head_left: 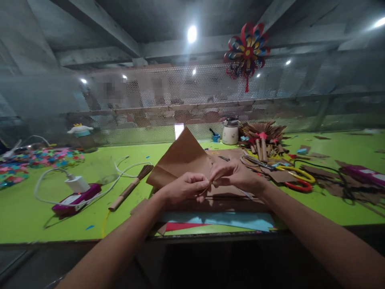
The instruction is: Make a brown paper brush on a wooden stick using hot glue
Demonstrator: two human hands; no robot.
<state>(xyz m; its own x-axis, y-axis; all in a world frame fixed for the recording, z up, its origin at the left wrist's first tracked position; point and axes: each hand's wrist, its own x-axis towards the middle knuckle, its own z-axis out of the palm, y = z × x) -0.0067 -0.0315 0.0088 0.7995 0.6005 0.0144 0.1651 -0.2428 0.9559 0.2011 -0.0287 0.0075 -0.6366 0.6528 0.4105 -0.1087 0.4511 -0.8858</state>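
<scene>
A large sheet of brown kraft paper (180, 156) stands tilted up behind my hands, one corner pointing upward. My left hand (192, 185) is closed in a pinch at the sheet's near edge. Meeting it fingertip to fingertip, my right hand (231, 174) is also pinched on the paper edge. The fingers hide the exact spot they grip. Beneath them lie more brown sheets (234, 202), with light blue paper (222, 218) and a strip of red paper (186, 226) at the table's front edge.
Left are a purple power strip (75, 200) with a white charger (77, 184), a tied brown paper roll (130, 188) and colourful paper stars (54, 156). Right are scissors with yellow and red handles (297, 185), paper scraps and folded brown fans (264, 132). A white jar (230, 131) stands behind.
</scene>
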